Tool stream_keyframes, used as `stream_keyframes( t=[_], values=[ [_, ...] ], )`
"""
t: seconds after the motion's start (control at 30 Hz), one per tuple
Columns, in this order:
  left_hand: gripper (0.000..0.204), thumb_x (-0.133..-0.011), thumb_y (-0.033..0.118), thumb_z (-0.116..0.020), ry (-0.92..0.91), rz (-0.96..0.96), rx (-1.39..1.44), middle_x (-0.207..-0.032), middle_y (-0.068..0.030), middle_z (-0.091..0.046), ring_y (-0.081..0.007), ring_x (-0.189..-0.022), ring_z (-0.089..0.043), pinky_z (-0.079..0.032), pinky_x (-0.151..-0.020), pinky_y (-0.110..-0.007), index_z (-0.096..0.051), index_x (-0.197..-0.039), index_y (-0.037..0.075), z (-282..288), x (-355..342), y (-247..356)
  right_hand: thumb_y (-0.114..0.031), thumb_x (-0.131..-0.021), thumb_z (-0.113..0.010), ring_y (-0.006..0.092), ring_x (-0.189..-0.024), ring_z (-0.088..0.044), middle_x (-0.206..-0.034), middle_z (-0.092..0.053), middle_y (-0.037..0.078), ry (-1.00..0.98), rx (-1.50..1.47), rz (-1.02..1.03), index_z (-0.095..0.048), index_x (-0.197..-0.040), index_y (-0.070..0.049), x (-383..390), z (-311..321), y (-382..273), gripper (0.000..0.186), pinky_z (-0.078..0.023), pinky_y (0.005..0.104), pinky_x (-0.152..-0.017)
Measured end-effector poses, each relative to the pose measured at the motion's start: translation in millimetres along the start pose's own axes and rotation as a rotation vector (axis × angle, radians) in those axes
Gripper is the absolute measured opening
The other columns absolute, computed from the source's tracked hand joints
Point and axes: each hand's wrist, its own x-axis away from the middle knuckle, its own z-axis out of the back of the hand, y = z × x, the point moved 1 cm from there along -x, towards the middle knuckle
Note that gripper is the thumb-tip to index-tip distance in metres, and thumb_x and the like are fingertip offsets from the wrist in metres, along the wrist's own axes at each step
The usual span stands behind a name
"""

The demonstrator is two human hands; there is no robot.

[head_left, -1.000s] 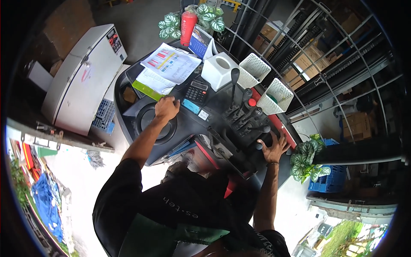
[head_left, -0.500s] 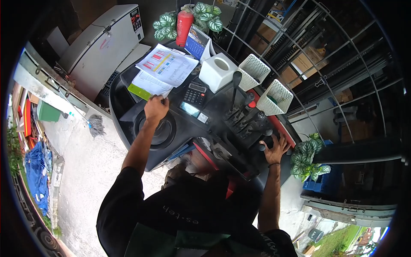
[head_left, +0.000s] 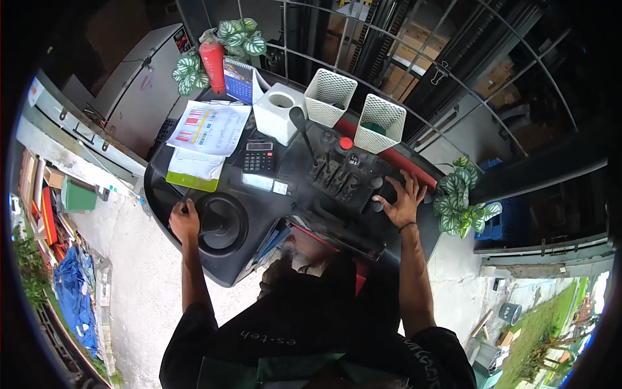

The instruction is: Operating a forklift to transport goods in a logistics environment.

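My left hand [head_left: 184, 222] is closed, with its fingers curled beside the left rim of a black steering wheel [head_left: 242, 223]. Whatever lies inside the curled fingers is hidden. Palm down on the console's right side, my right hand [head_left: 404, 200] has its fingers spread, and the thumb rests by a dark round knob [head_left: 377, 206]. Several black control levers [head_left: 332, 178] and a red button [head_left: 346, 142] stand left of it. Ahead of my left hand lie printed sheets [head_left: 208, 129] on a lime-green folder [head_left: 192, 181], next to a black calculator [head_left: 259, 155].
Behind the console stand a fire extinguisher [head_left: 212, 63], a desk calendar [head_left: 241, 83], a white tissue box [head_left: 278, 117] and two white baskets [head_left: 381, 123]. A metal grille [head_left: 382, 37] rises beyond them. A leafy plant [head_left: 461, 198] sits at right; a white chest freezer [head_left: 133, 87] is far left.
My left hand has moved left and back from the papers' lower edge to the wheel's left side. My right hand stays spread at the knobs. The whole view has turned.
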Motion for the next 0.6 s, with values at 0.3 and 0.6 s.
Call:
stream_keyframes(
  t=[0.3, 0.6],
  values=[
    [0.04, -0.094, 0.031, -0.07, 0.03, -0.053, 0.015, -0.072, -0.0197, -0.06, -0.0417, -0.067, -0.059, -0.046, -0.064, -0.051, -0.061, -0.074, -0.002, 16.7, 69.1, 14.5, -0.087, -0.067, -0.07, 0.0375, -0.151, -0.029, -0.151, -0.045, 0.01, -0.004, -0.009, 0.014, -0.073, -0.125, -0.02, -27.5, 6.1, 16.1, 0.089, -0.004, 0.0761, -0.119],
    [0.031, -0.084, 0.021, -0.076, -0.33, -0.426, 0.155, -0.07, -0.0114, -0.06, -0.0371, -0.074, -0.06, -0.044, -0.068, -0.049, -0.056, -0.065, 0.006, -39.8, 107.5, 128.1, -0.084, -0.067, -0.072, 0.0371, -0.15, -0.031, -0.15, -0.045, 0.009, -0.018, -0.02, 0.017, -0.073, -0.124, -0.02, -27.5, 8.8, 10.2, 0.086, -0.005, 0.0755, -0.119]
  ],
)
